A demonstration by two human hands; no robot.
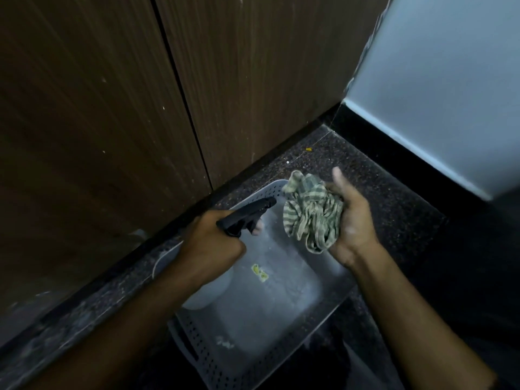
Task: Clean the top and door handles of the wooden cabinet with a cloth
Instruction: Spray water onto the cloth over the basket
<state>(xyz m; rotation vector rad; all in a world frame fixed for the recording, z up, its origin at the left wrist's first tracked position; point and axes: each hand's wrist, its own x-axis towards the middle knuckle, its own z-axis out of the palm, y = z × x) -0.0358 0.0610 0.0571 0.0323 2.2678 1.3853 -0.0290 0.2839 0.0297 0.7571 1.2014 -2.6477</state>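
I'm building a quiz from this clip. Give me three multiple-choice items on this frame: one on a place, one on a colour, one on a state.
1. Where is the basket?
A. on the floor by the cabinet
B. on top of the cabinet
C. hung on the wall

2. What colour is the sprayer head?
A. white
B. black
C. red

3. How is the cloth held?
A. spread flat
B. folded square
C. bunched in the right hand

Key: 1 A, it sits on the speckled floor at the foot of the cabinet. 2 B, the head in the left hand is black. 3 C, the right hand grips it crumpled.
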